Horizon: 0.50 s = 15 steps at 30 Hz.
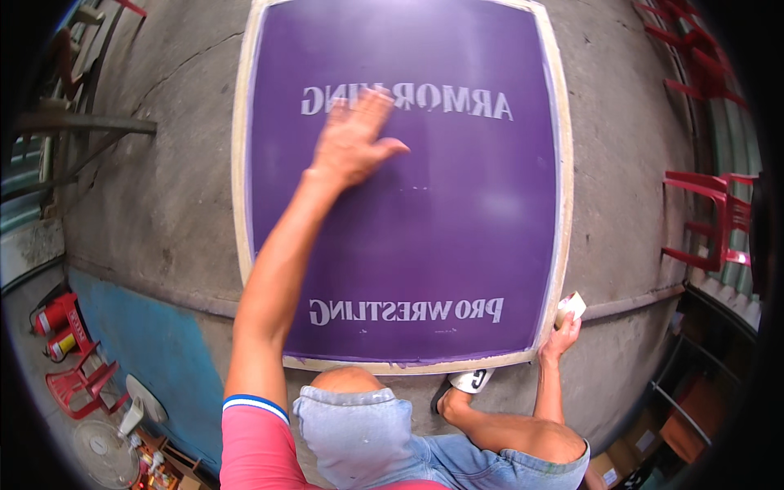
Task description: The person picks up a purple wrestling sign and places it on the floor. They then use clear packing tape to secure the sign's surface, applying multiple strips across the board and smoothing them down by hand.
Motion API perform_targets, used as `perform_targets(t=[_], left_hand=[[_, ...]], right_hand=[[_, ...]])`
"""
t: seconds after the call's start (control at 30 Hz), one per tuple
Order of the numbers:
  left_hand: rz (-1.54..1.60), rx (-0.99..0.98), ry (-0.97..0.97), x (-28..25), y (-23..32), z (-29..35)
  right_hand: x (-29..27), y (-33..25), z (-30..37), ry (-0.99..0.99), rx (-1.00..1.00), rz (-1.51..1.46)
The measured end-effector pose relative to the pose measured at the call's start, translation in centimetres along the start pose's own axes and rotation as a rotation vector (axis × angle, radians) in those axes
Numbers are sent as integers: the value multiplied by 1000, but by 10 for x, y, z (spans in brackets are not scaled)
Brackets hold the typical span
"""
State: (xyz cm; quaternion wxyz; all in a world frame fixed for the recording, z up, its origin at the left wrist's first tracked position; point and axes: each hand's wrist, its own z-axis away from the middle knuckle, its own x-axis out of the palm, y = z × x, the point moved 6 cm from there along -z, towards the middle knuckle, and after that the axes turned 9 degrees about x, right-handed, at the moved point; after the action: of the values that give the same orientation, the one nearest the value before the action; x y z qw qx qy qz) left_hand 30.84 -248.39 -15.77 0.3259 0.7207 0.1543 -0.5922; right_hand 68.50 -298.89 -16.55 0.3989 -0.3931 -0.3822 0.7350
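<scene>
A large screen-printing frame [565, 188] with pale edges lies before me, its mesh [408, 233] coated purple. Two rows of light mirrored lettering show on it, one toward the far end and one near me. My left hand [353, 147] is over the far lettering, palm down with the fingers stretched out and blurred; whether it touches the mesh is hard to tell. Beside the frame's near right corner, my right hand [559, 340] grips a small whitish block [571, 307], its exact kind unclear.
Grey concrete floor [175, 180] surrounds the frame. Red plastic chairs [709, 214] line the right side. Fire extinguishers [57, 327], a red chair [82, 382] and a fan [106, 453] stand at the lower left. A metal bar [90, 124] juts in from the left.
</scene>
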Motion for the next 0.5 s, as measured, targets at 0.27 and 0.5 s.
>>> perform_targets(t=[0.27, 0.5], left_hand=[[100, -845, 462, -49, -103, 194], [774, -1308, 558, -5, -32, 390]], right_hand=[[3, -1, 6, -12, -4, -127], [8, -4, 5, -8, 46, -88]])
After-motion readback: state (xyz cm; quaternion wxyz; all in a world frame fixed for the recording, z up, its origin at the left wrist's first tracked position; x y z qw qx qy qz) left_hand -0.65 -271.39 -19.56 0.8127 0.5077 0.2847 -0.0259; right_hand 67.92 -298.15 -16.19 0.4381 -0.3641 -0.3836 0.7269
